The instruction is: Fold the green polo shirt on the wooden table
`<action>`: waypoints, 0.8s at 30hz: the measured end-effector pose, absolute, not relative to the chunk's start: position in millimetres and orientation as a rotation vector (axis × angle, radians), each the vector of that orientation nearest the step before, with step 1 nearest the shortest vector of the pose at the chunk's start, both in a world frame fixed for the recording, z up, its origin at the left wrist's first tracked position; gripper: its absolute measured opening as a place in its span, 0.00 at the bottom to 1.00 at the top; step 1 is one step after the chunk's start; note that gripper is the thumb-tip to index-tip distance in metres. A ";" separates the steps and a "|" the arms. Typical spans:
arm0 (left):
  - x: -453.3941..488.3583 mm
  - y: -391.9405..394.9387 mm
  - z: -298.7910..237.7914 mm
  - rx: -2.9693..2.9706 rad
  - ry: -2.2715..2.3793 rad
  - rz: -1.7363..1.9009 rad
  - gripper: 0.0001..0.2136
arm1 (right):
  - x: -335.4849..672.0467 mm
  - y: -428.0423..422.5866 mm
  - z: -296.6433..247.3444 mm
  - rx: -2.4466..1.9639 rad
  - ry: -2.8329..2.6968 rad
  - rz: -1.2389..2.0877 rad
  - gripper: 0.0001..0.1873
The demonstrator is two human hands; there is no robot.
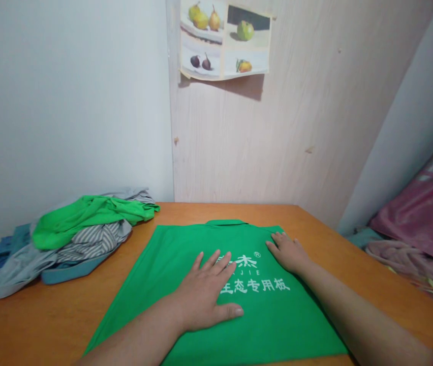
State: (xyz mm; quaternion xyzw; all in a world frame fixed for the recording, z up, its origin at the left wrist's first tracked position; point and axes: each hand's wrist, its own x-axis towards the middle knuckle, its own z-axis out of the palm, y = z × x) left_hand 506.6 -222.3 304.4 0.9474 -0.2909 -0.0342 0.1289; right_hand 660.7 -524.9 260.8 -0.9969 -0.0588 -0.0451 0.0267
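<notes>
A green collared shirt (270, 328) with white printed lettering lies spread flat on the table, its collar (227, 222) at the far edge. My left hand (205, 287) rests palm down on the middle of the shirt, fingers spread, covering part of the print. At the shirt's far right corner, my right hand (287, 251) lies flat with its fingers stretched out on the fabric. Neither hand grasps anything. The shirt's sleeves do not show.
On the left of the orange wooden table (49, 325) lies a heap of clothes with a bright green garment (87, 216) and a striped one (94, 241). Walls stand behind. Pink fabric (422, 203) is piled beyond the table's right edge. Fruit pictures (226, 43) hang on the wall.
</notes>
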 end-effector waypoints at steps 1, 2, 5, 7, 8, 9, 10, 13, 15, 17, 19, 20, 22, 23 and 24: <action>506.2 -222.5 304.8 2.751 -0.861 -0.114 0.42 | 659.8 -523.8 260.9 -3.081 -0.183 -0.143 0.37; 505.9 -222.8 305.1 2.749 -0.868 -0.133 0.42 | 658.8 -522.9 261.3 -3.082 -0.184 -0.147 0.37; 505.3 -223.3 305.9 2.739 -0.873 -0.157 0.42 | 655.3 -521.4 264.6 -3.086 -0.185 -0.162 0.36; 505.3 -223.1 306.1 2.722 -0.875 -0.138 0.42 | 652.6 -519.3 269.3 -3.086 -0.191 -0.175 0.34; 505.5 -222.7 306.1 2.712 -0.865 -0.123 0.42 | 650.7 -517.2 272.4 -3.085 -0.197 -0.183 0.33; 505.8 -222.3 305.8 2.703 -0.848 -0.104 0.43 | 648.3 -514.0 275.8 -3.081 -0.207 -0.190 0.32; 506.4 -221.8 305.5 2.697 -0.826 -0.082 0.43 | 644.9 -509.4 279.4 -3.075 -0.223 -0.196 0.31; 508.3 -220.5 303.9 2.703 -0.799 -0.047 0.44 | 626.2 -487.7 289.3 -3.037 -0.323 -0.190 0.29; 509.1 -219.9 303.0 2.724 -0.822 -0.062 0.43 | 605.1 -468.6 293.3 -2.975 -0.455 -0.165 0.30; 509.4 -219.3 302.3 2.745 -0.844 -0.087 0.43 | 580.4 -450.2 293.9 -2.807 -0.641 -0.129 0.34; 509.6 -218.4 301.5 2.763 -0.848 -0.096 0.44 | 558.0 -436.7 291.8 -2.712 -0.770 -0.078 0.37; 510.0 -217.9 300.9 2.770 -0.850 -0.097 0.44 | 549.6 -433.0 290.3 -2.695 -0.808 -0.049 0.38; 511.1 -216.9 299.2 2.779 -0.860 -0.094 0.45 | 539.9 -432.6 287.5 -2.703 -0.832 -0.010 0.39; 511.6 -216.5 298.3 2.781 -0.867 -0.094 0.45 | 538.5 -435.8 286.6 -2.720 -0.823 0.003 0.40; 512.1 -216.3 297.5 2.783 -0.873 -0.093 0.45 | 539.1 -441.0 286.1 -2.741 -0.805 0.012 0.40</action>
